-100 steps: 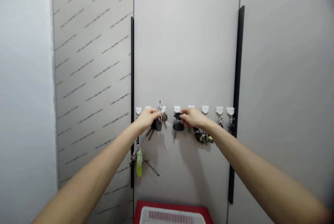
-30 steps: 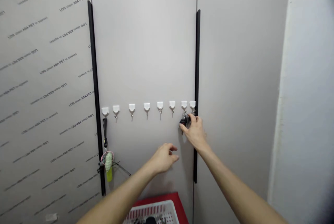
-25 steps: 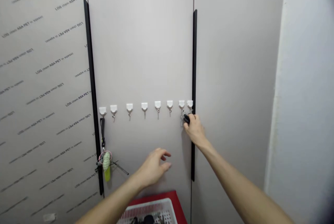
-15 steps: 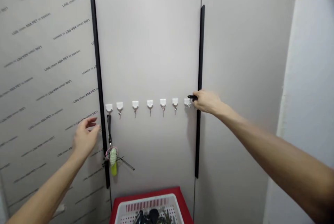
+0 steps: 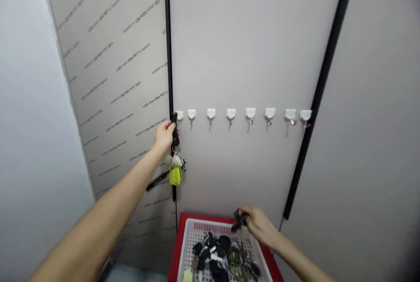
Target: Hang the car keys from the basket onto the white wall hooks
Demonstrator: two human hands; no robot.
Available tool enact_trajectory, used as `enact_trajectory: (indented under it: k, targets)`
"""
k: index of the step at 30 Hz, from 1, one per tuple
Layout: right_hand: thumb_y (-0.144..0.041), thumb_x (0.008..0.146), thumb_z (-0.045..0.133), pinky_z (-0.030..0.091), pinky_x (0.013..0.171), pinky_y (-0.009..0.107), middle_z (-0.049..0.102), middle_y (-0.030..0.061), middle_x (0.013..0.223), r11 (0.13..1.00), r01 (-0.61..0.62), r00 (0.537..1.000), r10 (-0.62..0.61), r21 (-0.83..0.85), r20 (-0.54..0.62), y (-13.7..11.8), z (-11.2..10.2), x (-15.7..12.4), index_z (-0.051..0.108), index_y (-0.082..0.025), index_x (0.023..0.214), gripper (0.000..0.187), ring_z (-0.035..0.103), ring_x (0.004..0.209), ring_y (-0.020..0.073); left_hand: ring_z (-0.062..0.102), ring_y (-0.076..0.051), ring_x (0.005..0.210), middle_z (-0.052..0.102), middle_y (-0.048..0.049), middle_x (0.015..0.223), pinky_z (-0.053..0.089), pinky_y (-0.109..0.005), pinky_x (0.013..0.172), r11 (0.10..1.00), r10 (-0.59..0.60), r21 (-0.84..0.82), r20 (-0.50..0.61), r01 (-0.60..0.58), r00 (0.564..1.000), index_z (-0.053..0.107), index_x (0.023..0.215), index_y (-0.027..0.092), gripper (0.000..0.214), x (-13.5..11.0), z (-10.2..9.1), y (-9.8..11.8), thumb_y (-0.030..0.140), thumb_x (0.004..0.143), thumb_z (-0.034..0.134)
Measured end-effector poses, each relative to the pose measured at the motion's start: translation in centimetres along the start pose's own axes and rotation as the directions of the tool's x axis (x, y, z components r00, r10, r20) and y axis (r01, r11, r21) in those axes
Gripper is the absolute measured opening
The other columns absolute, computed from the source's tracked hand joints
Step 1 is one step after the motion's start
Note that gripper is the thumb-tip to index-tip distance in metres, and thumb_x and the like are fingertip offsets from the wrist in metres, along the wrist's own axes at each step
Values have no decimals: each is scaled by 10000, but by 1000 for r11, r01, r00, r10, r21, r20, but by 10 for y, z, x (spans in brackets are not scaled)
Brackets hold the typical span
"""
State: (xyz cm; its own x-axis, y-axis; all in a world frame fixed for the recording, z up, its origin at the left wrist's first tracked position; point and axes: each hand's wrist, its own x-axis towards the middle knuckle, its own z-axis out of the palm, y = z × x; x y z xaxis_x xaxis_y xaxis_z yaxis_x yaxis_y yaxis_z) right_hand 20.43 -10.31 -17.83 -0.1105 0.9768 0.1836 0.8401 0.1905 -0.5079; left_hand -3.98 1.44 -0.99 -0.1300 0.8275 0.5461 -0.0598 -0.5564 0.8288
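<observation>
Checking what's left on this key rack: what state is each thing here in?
Left hand: closed on black fabric strap
Yellow-green keychain: hanging below strap
Right hand: holding small black key fob above basket
White wall hooks: seven rightmost bare
White perforated plastic basket: heaped with keys, sitting in red tray

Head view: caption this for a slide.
Left hand grips a black strap; right hand holds a black key over a basket.

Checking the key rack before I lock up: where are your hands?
Left hand gripping black lanyard, yellow-green fob hanging below. Right hand holding black key over white basket of keys. White wall hooks above, bare.
</observation>
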Motion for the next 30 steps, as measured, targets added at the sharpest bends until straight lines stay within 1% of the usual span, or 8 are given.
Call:
enact_trajectory:
  k: [2, 4, 7, 9, 12, 20, 26, 30]
  targets:
    - [-62, 516, 261, 348, 603, 209, 563, 22, 640, 998, -59, 998, 58, 23, 33, 12, 34, -11, 533, -165, 621, 309, 498, 643, 128, 451, -45, 406, 478, 42, 494, 350, -152, 412, 992, 39, -121, -25, -42, 999, 448, 611, 138, 81, 9, 5, 20, 209, 630, 412]
    - [-65, 514, 281, 337, 662, 213, 566, 32, 739, 997, -64, 998, 62, 40, 27, 18, 48, -19, 544, -166, 699, 338, 490, 726, 132, 445, -37, 393, 468, 46, 481, 357, -148, 417, 972, 83, -215, -51, -92, 995, 437, 618, 140, 79, 15, 10, 41, 211, 646, 416]
    - [-75, 523, 293, 331, 691, 218, 561, 39, 793, 995, -62, 998, 60, 74, 30, 16, 50, -25, 543, -166, 774, 367, 480, 756, 132, 425, -27, 378, 452, 53, 468, 339, -131, 394, 947, 140, -288, -30, -143, 990, 437, 635, 147, 99, 12, 17, 65, 245, 651, 441]
    - [-87, 537, 296, 335, 689, 219, 564, 42, 791, 993, -70, 997, 67, 96, 30, 13, 48, -26, 547, -162, 776, 355, 483, 746, 131, 405, -18, 369, 446, 55, 469, 319, -120, 376, 945, 153, -294, 4, -145, 988, 442, 640, 149, 112, 1, 21, 68, 260, 646, 456]
    - [-96, 553, 298, 343, 681, 218, 570, 46, 783, 990, -76, 996, 71, 122, 45, 9, 49, -28, 553, -156, 771, 341, 489, 739, 130, 366, -4, 350, 431, 58, 469, 282, -108, 347, 955, 107, -283, 50, -88, 993, 443, 631, 143, 114, -26, 28, 49, 255, 639, 463]
    - [-98, 584, 306, 352, 671, 209, 576, 36, 781, 994, -18, 997, 9, 107, 82, 13, 63, -39, 554, -160, 762, 313, 493, 729, 120, 304, -8, 324, 372, 70, 433, 202, -120, 312, 965, -210, -118, 177, 233, 961, 435, 603, 136, 165, -119, 29, -47, 296, 641, 432]
    - [-96, 587, 322, 352, 681, 211, 579, 43, 770, 999, -24, 1000, 24, 40, 3, 6, 71, -42, 564, -155, 747, 296, 493, 728, 124, 287, -23, 340, 335, 74, 408, 217, -133, 335, 956, -291, 69, 304, 284, 907, 449, 607, 143, 225, -161, 34, -72, 361, 645, 405]
    - [-112, 606, 339, 346, 699, 215, 576, 47, 778, 999, -31, 997, 28, -35, -69, 3, 78, -49, 567, -154, 757, 277, 488, 749, 128, 289, -36, 351, 337, 68, 404, 221, -143, 336, 929, -332, 298, 414, 218, 848, 454, 586, 151, 256, -183, 33, -84, 397, 631, 402]
